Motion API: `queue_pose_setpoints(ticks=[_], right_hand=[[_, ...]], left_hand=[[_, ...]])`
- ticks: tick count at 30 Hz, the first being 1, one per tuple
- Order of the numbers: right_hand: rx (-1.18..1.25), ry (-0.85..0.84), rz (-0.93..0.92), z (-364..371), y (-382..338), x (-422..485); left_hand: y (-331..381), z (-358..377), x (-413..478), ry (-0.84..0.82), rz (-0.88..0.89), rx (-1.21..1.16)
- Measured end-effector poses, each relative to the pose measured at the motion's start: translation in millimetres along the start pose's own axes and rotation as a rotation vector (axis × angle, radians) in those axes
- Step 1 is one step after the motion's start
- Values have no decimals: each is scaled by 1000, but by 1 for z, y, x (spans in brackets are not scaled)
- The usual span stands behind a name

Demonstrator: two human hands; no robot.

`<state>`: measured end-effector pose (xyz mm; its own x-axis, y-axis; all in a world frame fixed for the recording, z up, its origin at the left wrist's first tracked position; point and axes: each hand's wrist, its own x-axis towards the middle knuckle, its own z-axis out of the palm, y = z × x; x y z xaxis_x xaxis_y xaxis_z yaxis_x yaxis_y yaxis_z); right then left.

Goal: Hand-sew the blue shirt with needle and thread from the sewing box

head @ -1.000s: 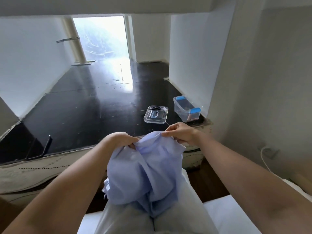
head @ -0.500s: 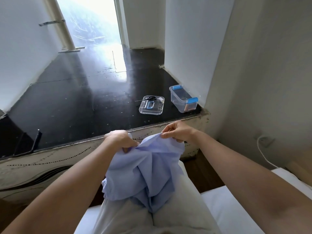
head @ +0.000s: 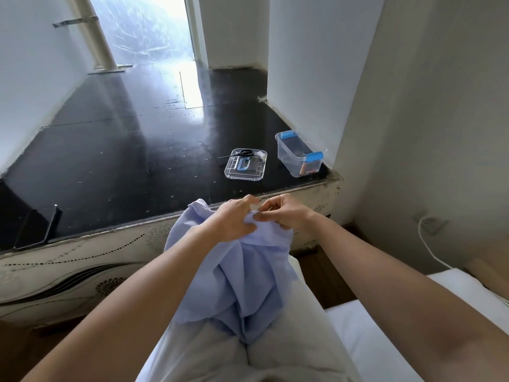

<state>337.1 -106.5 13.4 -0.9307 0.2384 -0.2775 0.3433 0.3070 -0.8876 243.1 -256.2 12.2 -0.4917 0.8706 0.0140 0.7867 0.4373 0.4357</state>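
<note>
A light blue shirt (head: 242, 274) hangs bunched over my lap. My left hand (head: 234, 219) grips a fold at its top edge. Right beside it, almost touching, my right hand (head: 283, 213) pinches the same edge of cloth with thumb and fingertips. A needle or thread between the fingers is too small to make out. On the black platform ahead stands the clear sewing box (head: 298, 157) with blue clips, open. Its clear lid (head: 245, 168) lies to the left with black scissors (head: 243, 153) and a white thread spool (head: 261, 154) on it.
A black phone (head: 37, 227) lies at the platform's near left edge. White walls close in the right side, with a white cable (head: 429, 244) trailing from a socket. I sit on a white mattress (head: 385, 326); the platform's patterned front (head: 82, 260) faces my knees.
My left hand has shifted right along the shirt's top edge until it meets my right hand. The view has tilted downward, so the platform and box appear higher.
</note>
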Motion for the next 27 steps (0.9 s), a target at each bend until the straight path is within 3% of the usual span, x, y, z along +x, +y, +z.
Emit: queue_pose_setpoints(ticks=[6, 9, 12, 16, 19, 20, 23, 27], right_hand=[[117, 248, -37, -4, 21, -10], [15, 197, -57, -2, 39, -16], [-70, 62, -109, 6, 54, -16], [-142, 112, -156, 17, 62, -6], [-130, 185, -198, 20, 62, -4], [-75, 198, -210, 19, 61, -6], [50, 154, -229, 15, 55, -14], [63, 77, -223, 10, 55, -18]], left_hand=[[-24, 15, -7, 162, -195, -462], [-31, 21, -17, 171, -328, -655], [-24, 16, -33, 34, -343, -817], [-9, -3, -49, -19, -367, -1085], [-23, -4, -50, -501, -410, -1419], [-28, 3, -45, -507, -500, -1425], [-45, 23, -24, -297, -737, -1188], [-24, 37, -15, -287, -673, -964]])
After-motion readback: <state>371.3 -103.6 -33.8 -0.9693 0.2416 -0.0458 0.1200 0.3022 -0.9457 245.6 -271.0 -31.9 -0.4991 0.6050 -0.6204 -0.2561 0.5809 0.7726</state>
